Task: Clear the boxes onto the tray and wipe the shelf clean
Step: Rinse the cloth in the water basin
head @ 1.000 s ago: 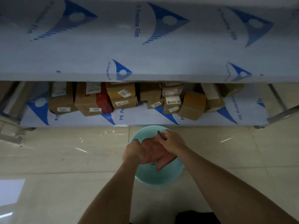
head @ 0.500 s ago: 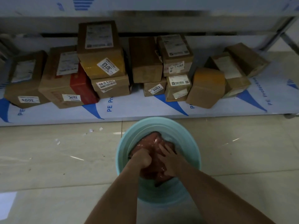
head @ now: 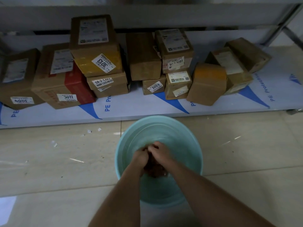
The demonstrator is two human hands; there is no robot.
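A teal basin (head: 193, 145) stands on the tiled floor in front of the low shelf (head: 134, 110). Inside it, my left hand (head: 139, 157) and my right hand (head: 161, 152) both grip a bunched reddish-brown cloth (head: 155, 169), pressed close together over it. Several cardboard boxes with white labels sit in a row on the shelf, among them a tall stacked box marked 3013 (head: 95, 46), a red-sided box marked 3011 (head: 62, 82) and an orange-topped box (head: 206, 84) leaning at the right.
The shelf is covered in white film with blue triangles. An upper shelf edge (head: 147, 13) runs along the top, with a metal leg (head: 288, 30) at the right. Small paper scraps (head: 93, 130) lie on the floor left of the basin.
The view has dropped from the upper shelf to the lower shelf and basin. My hands have gone down into the basin and bunched the spread cloth into a tight wad.
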